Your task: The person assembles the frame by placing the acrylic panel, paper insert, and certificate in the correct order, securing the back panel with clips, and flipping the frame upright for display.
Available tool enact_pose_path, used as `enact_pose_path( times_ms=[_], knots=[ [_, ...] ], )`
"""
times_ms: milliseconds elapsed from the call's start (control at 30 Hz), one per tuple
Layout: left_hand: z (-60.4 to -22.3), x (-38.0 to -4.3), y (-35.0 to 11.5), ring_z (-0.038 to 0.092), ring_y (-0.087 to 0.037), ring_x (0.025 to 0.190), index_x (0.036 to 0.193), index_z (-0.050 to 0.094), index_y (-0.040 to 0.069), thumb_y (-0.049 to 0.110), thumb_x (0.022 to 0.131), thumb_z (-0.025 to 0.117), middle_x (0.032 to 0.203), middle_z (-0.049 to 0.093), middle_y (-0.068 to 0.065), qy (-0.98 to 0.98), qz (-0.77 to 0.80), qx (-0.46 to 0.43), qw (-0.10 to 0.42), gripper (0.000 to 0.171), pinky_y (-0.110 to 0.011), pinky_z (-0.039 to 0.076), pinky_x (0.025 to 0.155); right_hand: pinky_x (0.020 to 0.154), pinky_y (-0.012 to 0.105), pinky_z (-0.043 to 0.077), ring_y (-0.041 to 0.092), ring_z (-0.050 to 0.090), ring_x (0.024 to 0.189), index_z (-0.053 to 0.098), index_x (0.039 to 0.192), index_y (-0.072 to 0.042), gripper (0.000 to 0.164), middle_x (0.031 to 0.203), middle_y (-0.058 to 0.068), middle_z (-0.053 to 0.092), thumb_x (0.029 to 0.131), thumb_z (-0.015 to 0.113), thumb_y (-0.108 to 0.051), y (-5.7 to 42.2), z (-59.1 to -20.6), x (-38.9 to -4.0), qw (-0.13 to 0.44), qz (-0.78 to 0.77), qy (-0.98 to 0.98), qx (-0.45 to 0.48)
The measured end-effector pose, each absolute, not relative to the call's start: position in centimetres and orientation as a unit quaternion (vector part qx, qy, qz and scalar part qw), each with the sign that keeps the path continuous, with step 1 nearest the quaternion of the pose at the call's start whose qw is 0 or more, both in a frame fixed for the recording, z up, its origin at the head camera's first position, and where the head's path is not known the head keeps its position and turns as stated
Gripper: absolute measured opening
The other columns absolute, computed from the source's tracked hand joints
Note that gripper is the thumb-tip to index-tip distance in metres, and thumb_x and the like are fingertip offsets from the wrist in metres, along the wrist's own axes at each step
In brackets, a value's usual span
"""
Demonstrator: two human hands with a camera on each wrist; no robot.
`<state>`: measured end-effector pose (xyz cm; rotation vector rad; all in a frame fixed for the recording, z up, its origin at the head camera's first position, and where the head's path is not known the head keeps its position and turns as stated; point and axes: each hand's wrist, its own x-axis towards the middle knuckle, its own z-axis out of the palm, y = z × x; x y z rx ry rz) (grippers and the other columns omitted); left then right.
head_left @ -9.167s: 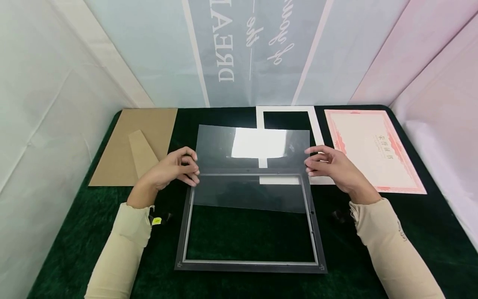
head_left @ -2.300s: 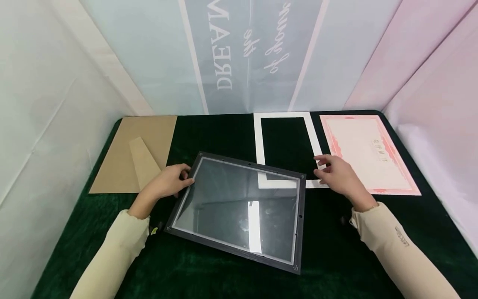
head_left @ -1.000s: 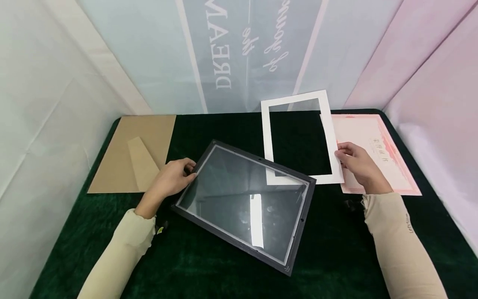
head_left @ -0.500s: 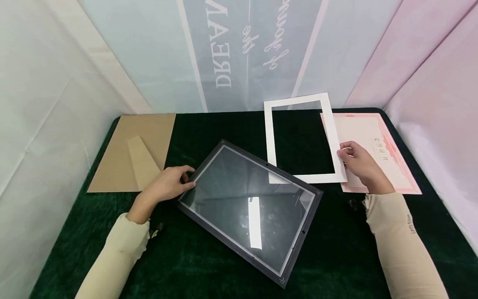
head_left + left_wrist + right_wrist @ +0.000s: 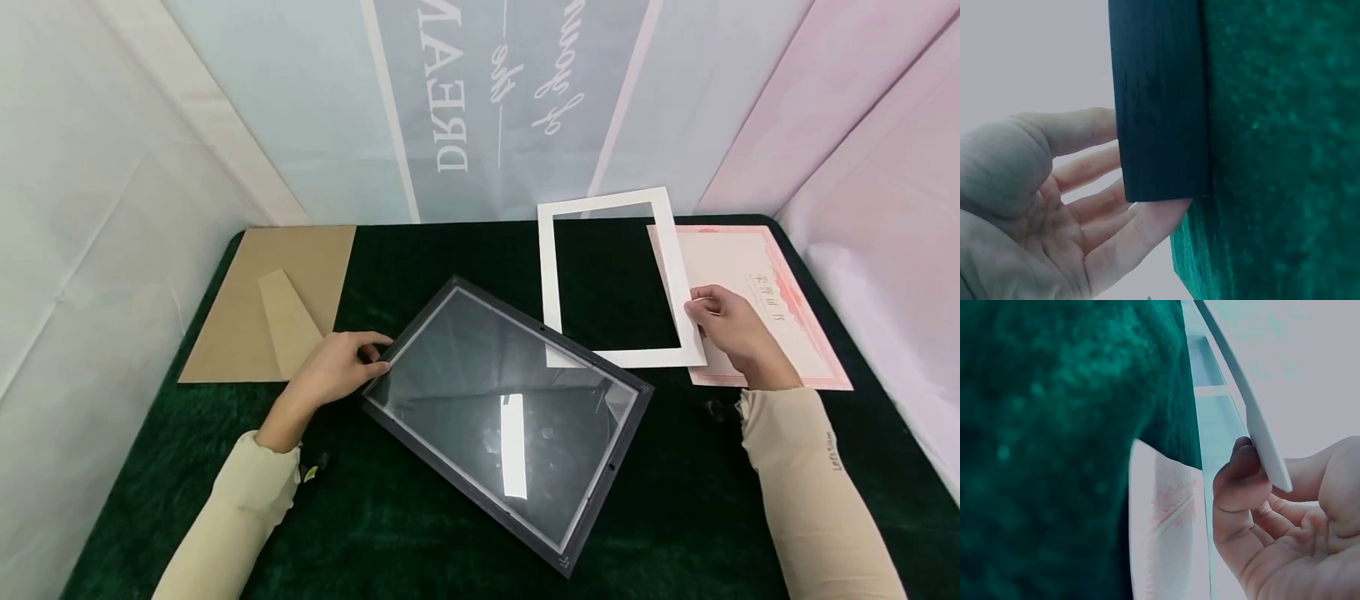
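Observation:
In the head view, a dark grey picture frame with a clear sheet in it lies askew on the green cloth. My left hand holds its left side, thumb over the rail; close up, the fingers reach around the dark rail near a corner. Raised and tilted at the back right is a white picture mat, its lower left corner hidden behind the frame. My right hand pinches the mat's right edge. The right wrist view shows the mat between thumb and curled fingers.
Brown backing board with a stand leg lies at the back left. A pink-bordered certificate lies at the back right, partly behind the mat and right hand. A printed backdrop rises behind the table.
Over the last seconds my right hand lifted the mat off the cloth and moved slightly right. The frame came down over the clear sheet earlier and has since turned clockwise under my left hand.

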<state>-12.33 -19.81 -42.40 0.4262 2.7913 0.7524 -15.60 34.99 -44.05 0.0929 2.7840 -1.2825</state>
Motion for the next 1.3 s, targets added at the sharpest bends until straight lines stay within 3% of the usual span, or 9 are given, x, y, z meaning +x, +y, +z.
enact_pose_path(
  times_ms=[133, 233, 533, 867, 1067, 1300],
  knots=[
    [-42.1, -12.7, -19.5, 0.05, -0.013, 0.059, 0.126, 0.067, 0.007, 0.016, 0.092, 0.07, 0.096, 0.071, -0.011, 0.951, 0.25, 0.15, 0.101, 0.035, -0.029, 0.042, 0.057, 0.065, 0.015, 0.049, -0.007, 0.052, 0.077, 0.043, 0.134, 0.007, 0.038, 0.095, -0.014, 0.058, 0.106, 0.044, -0.018, 35.2, -44.0, -15.6, 0.034, -0.428, 0.903, 0.033],
    [-42.0, -13.1, -19.2, 0.051, -0.014, 0.06, 0.124, 0.067, 0.007, 0.016, 0.092, 0.07, 0.098, 0.071, -0.012, 0.953, 0.243, 0.152, 0.095, 0.033, -0.029, 0.043, 0.057, 0.064, 0.017, 0.049, -0.005, 0.053, 0.077, 0.042, 0.133, 0.005, 0.035, 0.086, -0.028, 0.054, 0.106, 0.045, -0.017, 35.5, -43.9, -15.7, 0.035, -0.442, 0.896, 0.04],
    [-41.9, -15.1, -18.4, 0.061, -0.018, 0.072, 0.122, 0.07, 0.009, 0.018, 0.093, 0.07, 0.1, 0.073, -0.012, 0.953, 0.24, 0.168, 0.076, 0.03, -0.03, 0.048, 0.061, 0.064, 0.019, 0.047, -0.003, 0.053, 0.076, 0.045, 0.126, -0.001, 0.029, 0.083, -0.029, 0.054, 0.106, 0.045, -0.021, 36.6, -43.9, -15.6, 0.032, -0.442, 0.894, 0.062],
    [-42.1, -16.7, -17.3, 0.061, -0.02, 0.077, 0.123, 0.07, 0.017, 0.023, 0.094, 0.069, 0.108, 0.073, -0.009, 0.961, 0.232, 0.134, 0.066, 0.03, -0.031, 0.046, 0.063, 0.065, 0.016, 0.047, -0.004, 0.051, 0.077, 0.051, 0.114, -0.021, 0.01, 0.082, -0.031, 0.054, 0.105, 0.048, -0.02, 37.7, -43.7, -15.5, 0.033, -0.467, 0.88, 0.083],
    [-41.7, -16.3, -17.4, 0.064, -0.024, 0.085, 0.123, 0.069, 0.014, 0.023, 0.094, 0.069, 0.109, 0.071, -0.011, 0.964, 0.223, 0.118, 0.081, 0.03, -0.038, 0.051, 0.071, 0.066, 0.015, 0.046, -0.003, 0.049, 0.079, 0.051, 0.114, -0.023, 0.01, 0.083, -0.03, 0.054, 0.105, 0.048, -0.022, 38.4, -43.9, -15.6, 0.041, -0.467, 0.878, 0.096],
    [-41.4, -14.7, -18.5, 0.064, -0.031, 0.095, 0.127, 0.064, 0.006, 0.021, 0.095, 0.066, 0.113, 0.068, -0.018, 0.966, 0.205, 0.117, 0.109, 0.036, -0.047, 0.052, 0.081, 0.062, 0.014, 0.043, -0.004, 0.048, 0.073, 0.052, 0.104, -0.03, 0.015, 0.079, -0.03, 0.055, 0.104, 0.05, -0.015, 40.2, -43.8, -15.5, 0.027, -0.505, 0.855, 0.113]
  ],
)
